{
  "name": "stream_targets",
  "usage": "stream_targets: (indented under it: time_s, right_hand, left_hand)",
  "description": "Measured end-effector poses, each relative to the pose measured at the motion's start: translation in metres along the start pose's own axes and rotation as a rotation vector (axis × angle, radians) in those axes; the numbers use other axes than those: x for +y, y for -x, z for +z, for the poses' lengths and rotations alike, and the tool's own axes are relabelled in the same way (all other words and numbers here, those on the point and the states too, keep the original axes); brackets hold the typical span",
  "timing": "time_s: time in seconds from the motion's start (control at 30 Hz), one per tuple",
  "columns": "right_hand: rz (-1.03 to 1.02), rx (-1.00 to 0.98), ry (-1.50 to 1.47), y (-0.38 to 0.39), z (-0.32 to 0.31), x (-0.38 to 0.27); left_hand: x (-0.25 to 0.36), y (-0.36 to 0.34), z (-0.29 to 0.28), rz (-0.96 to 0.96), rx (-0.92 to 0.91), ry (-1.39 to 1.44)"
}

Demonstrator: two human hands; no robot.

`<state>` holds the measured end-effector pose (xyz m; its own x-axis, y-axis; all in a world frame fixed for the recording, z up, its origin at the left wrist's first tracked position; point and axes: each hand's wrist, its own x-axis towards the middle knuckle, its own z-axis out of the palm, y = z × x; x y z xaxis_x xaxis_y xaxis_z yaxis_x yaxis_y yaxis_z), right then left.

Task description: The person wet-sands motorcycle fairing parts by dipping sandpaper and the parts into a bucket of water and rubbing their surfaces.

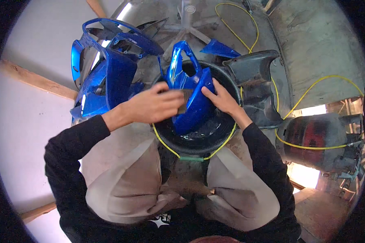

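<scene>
A glossy blue scooter fairing panel (pixel 195 108) stands tilted over a black bucket (pixel 198 148), with its lower end inside the rim. Its upper part has a large cut-out, and light glints along the left edge. My right hand (pixel 223 98) grips the panel's right edge, thumb on the blue face. Against the panel's left side, my left hand (pixel 156 103) is closed on a flat grey-brown piece that looks like sandpaper (pixel 186 99). Motion slightly blurs the left fingers. Dark, shiny wet patches show inside the bucket.
More blue fairing parts (pixel 121 77) are piled at the left, and a blue triangular piece (pixel 220 49) lies beyond the bucket. Black plastic panels (pixel 251 71) lie at its right. A yellow hose (pixel 312 148) crosses a dark red and black part (pixel 312 135). A metal stand base (pixel 185 29) stands behind.
</scene>
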<state>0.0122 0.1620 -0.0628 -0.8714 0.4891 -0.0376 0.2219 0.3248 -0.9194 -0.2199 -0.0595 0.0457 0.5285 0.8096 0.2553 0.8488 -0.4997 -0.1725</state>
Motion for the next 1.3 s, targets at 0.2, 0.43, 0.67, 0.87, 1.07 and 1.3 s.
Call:
stream_targets:
  time_s: [0.2, 0.43, 0.67, 0.87, 1.07, 1.3]
  right_hand:
    - [0.058, -0.109, 0.086, -0.004, -0.002, 0.002]
    - [0.012, -0.104, 0.142, -0.001, -0.01, -0.01]
    - [-0.031, -0.173, 0.201, -0.01, -0.006, -0.005]
    - [-0.042, -0.264, 0.212, -0.038, -0.017, -0.006]
    - [-0.056, -0.284, 0.151, -0.034, -0.019, -0.004]
    - [-0.095, -0.142, 0.147, -0.023, -0.01, 0.0]
  left_hand:
    - [-0.019, -0.009, -0.015, 0.076, -0.03, 0.029]
    - [-0.04, -0.025, -0.006, 0.016, 0.092, 0.004]
    - [-0.025, -0.018, 0.002, 0.253, -0.068, 0.195]
    - [0.007, -0.02, 0.017, 0.251, -0.071, 0.318]
    - [-0.032, -0.032, 0.011, 0.046, 0.087, 0.196]
    - [-0.027, -0.035, 0.005, 0.142, -0.021, 0.229]
